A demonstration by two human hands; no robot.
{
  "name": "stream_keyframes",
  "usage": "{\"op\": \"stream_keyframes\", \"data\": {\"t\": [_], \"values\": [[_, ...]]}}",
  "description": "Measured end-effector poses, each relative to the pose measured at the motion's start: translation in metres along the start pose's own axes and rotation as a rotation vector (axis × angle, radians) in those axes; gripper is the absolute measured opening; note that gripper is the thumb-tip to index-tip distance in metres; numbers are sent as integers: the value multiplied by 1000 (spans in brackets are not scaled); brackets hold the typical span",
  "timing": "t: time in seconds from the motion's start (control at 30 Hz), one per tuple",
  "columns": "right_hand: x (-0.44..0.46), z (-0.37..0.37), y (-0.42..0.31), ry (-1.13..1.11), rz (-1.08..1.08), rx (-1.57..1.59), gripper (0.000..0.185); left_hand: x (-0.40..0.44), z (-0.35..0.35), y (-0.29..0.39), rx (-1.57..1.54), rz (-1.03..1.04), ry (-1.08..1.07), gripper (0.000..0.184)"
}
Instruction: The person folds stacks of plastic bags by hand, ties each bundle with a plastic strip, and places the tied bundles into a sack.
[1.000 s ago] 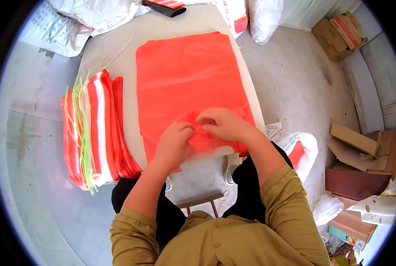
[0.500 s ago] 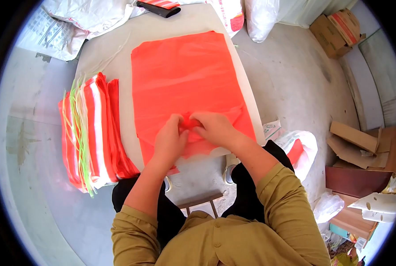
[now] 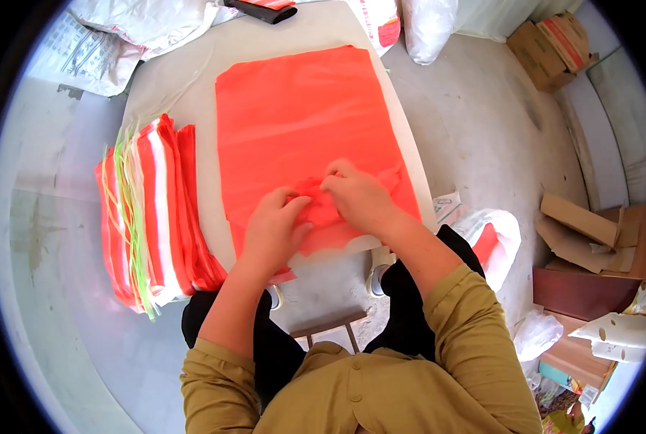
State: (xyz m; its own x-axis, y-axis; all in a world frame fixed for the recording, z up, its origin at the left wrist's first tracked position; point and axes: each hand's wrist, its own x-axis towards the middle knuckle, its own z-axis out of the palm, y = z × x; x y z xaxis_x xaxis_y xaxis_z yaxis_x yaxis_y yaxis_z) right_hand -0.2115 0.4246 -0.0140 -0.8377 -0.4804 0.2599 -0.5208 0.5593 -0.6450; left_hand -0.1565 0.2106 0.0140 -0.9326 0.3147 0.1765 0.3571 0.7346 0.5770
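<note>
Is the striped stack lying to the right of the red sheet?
No, the striped stack lies to the left of the red sheet, with a strip of table between them.

**Smooth red sheeting (image 3: 301, 108) on a matt tabletop (image 3: 315, 29)**

The sheeting is thin and softly creased, plastic or cloth being indistinguishable here. Green strips (image 3: 133, 217): glossy, plastic-like. White sack (image 3: 167, 25): crinkled, shiny plastic. Carton (image 3: 538, 59): matt cardboard. Shirt (image 3: 315, 390): matt, soft cloth. Floor (image 3: 467, 130): dull, concrete-like, faintly stained.
</note>
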Motion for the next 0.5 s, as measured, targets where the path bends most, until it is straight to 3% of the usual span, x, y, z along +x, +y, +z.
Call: {"op": "stream_keyframes", "data": {"t": [0.23,0.4,0.5], "values": [[-8,-20,-14,-187,-337,-100,24,1,4,-4,-27,-41,-11,34],[-11,-12,-3,-209,-304,-159,39,4,4,-5,-51,-139,3,21],[-10,-12,-2,-240,-279,-147,47,4,-2,-6,-47,-159,-96,21]]}}
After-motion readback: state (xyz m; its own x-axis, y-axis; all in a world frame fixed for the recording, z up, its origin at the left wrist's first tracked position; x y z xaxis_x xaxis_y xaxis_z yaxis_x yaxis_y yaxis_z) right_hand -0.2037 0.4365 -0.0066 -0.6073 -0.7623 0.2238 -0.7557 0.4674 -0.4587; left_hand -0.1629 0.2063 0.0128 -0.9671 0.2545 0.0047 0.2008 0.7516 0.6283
